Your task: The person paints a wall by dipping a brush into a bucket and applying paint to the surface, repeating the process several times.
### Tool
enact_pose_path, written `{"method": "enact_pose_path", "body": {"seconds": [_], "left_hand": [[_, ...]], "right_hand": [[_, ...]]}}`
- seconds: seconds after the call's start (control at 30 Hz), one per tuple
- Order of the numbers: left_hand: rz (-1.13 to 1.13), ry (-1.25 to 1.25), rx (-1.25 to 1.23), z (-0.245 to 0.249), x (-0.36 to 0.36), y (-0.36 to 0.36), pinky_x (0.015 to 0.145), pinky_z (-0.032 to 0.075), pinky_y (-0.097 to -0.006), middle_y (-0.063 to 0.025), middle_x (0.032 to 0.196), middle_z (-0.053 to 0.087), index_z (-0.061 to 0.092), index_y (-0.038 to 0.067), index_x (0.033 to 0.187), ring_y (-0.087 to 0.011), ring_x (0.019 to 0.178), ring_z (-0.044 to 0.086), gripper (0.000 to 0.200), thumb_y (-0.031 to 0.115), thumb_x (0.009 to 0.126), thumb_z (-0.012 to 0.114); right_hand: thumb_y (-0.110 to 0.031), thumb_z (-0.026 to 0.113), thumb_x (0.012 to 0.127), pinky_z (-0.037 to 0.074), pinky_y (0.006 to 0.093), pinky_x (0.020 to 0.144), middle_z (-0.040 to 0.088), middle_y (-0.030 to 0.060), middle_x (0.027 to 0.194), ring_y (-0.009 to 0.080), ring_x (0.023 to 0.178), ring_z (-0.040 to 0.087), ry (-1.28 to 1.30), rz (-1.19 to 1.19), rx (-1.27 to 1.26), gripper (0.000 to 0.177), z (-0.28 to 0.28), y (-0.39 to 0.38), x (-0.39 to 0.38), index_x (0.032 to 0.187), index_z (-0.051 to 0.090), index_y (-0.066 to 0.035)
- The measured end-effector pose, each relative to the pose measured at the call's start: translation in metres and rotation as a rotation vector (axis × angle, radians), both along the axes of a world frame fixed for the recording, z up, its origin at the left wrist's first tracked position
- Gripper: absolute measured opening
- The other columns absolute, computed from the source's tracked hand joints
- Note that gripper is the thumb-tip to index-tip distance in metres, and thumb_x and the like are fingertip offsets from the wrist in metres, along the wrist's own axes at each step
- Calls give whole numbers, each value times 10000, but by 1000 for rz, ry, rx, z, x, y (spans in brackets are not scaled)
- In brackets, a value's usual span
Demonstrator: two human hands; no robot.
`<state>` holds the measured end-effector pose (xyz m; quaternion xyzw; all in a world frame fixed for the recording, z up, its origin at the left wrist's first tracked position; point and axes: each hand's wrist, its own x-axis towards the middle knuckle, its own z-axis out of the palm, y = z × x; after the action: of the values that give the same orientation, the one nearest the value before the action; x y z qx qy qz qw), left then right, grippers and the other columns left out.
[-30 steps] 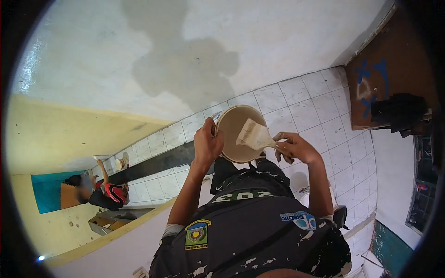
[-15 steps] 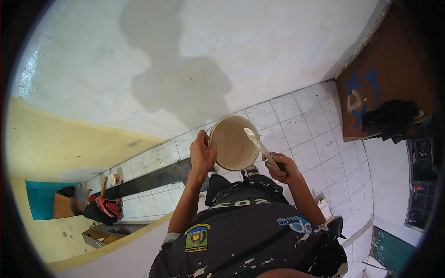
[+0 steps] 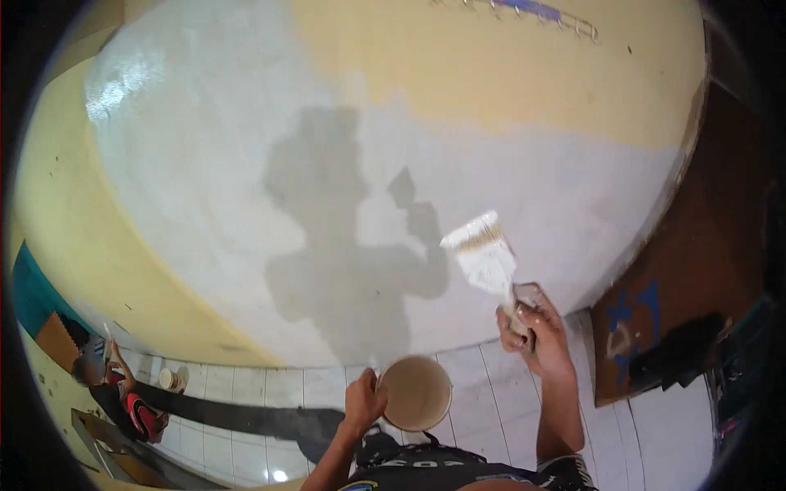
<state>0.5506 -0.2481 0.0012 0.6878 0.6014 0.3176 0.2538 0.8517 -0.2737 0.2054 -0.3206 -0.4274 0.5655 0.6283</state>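
Note:
My right hand [image 3: 536, 329] is closed around the handle of a wide paintbrush [image 3: 485, 258]. The brush points up and to the left, its bristles and body coated in white paint. With my left hand [image 3: 364, 403] I grip the rim of an off-white bucket [image 3: 416, 394] in front of my body. Its inside wall is pale, and I cannot make out how much paint it holds. Ahead stands a wall [image 3: 565, 196], partly covered in white paint with yellow above and to the left. The brush is held apart from the bucket, in front of the white area.
At the far left another person [image 3: 123, 393] crouches near the wall beside a small bucket [image 3: 169, 379]. A brown board [image 3: 655, 270] with blue marks stands at the right, a dark cloth [image 3: 684, 352] on it. White tiles [image 3: 319, 389] cover the floor. A hook rack [image 3: 532, 10] hangs high up.
The brush has risen from the bucket's rim to in front of the wall. My view has tilted up, showing more yellow wall. The other person now has an arm raised.

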Motion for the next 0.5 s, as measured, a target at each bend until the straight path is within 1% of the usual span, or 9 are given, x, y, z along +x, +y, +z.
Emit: {"method": "enact_pose_path", "body": {"seconds": [0.03, 0.07, 0.13, 0.2, 0.27, 0.33, 0.4, 0.47, 0.5], "left_hand": [[0, 17, -4, 1, -12, 6, 592, 442, -529, -250, 684, 574, 493, 5, 808, -481, 665, 578, 218, 173, 785, 631], [0, 33, -7, 5, -22, 15, 588, 446, -531, -245, 681, 579, 496, 8, 810, -478, 656, 581, 212, 168, 778, 631], [8, 46, 9, 0, -50, 34, 590, 452, -533, -236, 679, 586, 500, 11, 814, -474, 657, 588, 206, 161, 767, 633], [10, 65, 17, -2, -73, 47, 592, 458, -534, -227, 676, 592, 504, 15, 818, -469, 658, 595, 201, 155, 756, 634], [36, 112, 6, 0, -98, 61, 598, 472, -531, -216, 677, 603, 505, 21, 821, -459, 662, 607, 204, 150, 737, 639], [28, 113, 25, -6, -125, 75, 599, 472, -530, -213, 681, 604, 502, 21, 818, -451, 659, 609, 216, 157, 728, 645], [63, 124, 36, -11, -152, 91, 599, 472, -530, -212, 682, 599, 499, 19, 815, -451, 653, 603, 228, 165, 724, 649], [53, 107, 64, -22, -178, 105, 601, 473, -531, -208, 680, 597, 497, 19, 803, -451, 649, 601, 230, 169, 718, 649], [80, 89, 80, -26, -188, 111, 603, 475, -532, -207, 679, 598, 499, 18, 796, -451, 648, 603, 222, 166, 716, 644]], "right_hand": [[-70, 457, 990, 308, 236, 523, 519, 64, 840, 80, 596, 372, -78, -82, 51, 255, 28, 14, -16, 1236, 514, -35], [-38, 459, 998, 331, 241, 535, 499, 47, 841, 77, 628, 386, -187, -109, 174, 244, 49, 30, -29, 1236, 510, -24], [-20, 464, 1005, 352, 253, 542, 480, 26, 831, 71, 641, 397, -432, -160, 312, 234, 89, 70, -49, 1235, 508, -24], [-40, 475, 1012, 377, 262, 558, 483, 10, 826, 70, 650, 412, -565, -283, 387, 216, 137, 98, -80, 1224, 507, -20], [-85, 504, 1008, 399, 290, 568, 485, 30, 780, 99, 622, 433, -756, -519, 610, 227, 177, 138, -114, 1216, 495, 5], [-111, 531, 990, 425, 343, 590, 510, 92, 722, 174, 586, 474, -959, -721, 786, 289, 219, 181, -135, 1240, 481, 25], [-138, 535, 979, 454, 412, 634, 575, 171, 725, 268, 624, 566, -999, -847, 889, 334, 260, 212, -162, 1259, 479, 36], [-153, 513, 978, 477, 452, 683, 645, 220, 793, 335, 704, 634, -1134, -910, 837, 364, 308, 232, -185, 1287, 473, 34], [-155, 520, 960, 491, 454, 706, 661, 232, 831, 345, 738, 652, -1145, -955, 882, 367, 329, 245, -195, 1273, 502, 35]]}}
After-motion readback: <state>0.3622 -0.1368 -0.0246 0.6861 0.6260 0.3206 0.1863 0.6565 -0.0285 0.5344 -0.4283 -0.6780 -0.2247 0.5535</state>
